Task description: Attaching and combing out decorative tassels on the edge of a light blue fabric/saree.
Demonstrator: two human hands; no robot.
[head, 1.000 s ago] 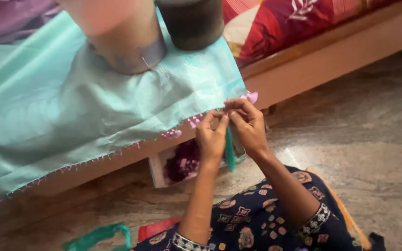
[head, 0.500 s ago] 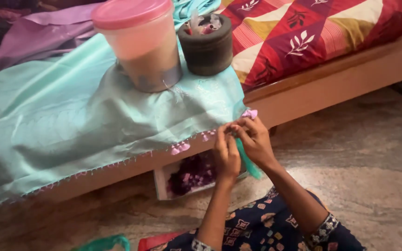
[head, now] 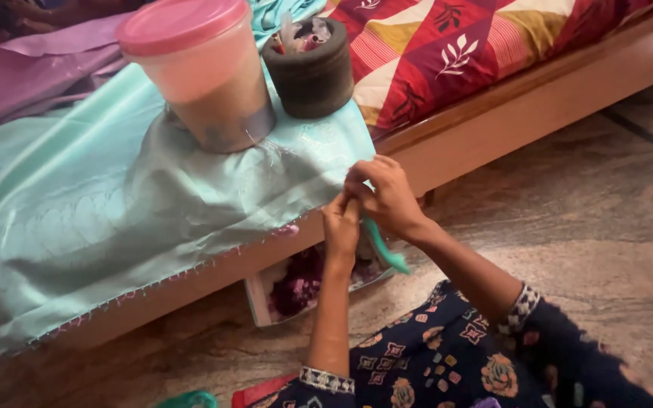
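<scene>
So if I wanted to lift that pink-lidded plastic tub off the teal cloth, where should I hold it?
Probably around the clear wall of the pink-lidded tub, below the lid, coming from the floor side. It stands upright and tapers downward, so the lid rim would stop a slip. The dark round pot stands close on one side, leaving little room for fingers there.

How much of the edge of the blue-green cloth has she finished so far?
Done: small pink bits already dot the hem of the teal cloth to the left of the hands. In hand: the left hand and right hand pinch the cloth's corner, a teal thread bundle hanging below. Left: little edge shows beyond the corner, so it looks nearly finished, though I cannot be sure.
</scene>
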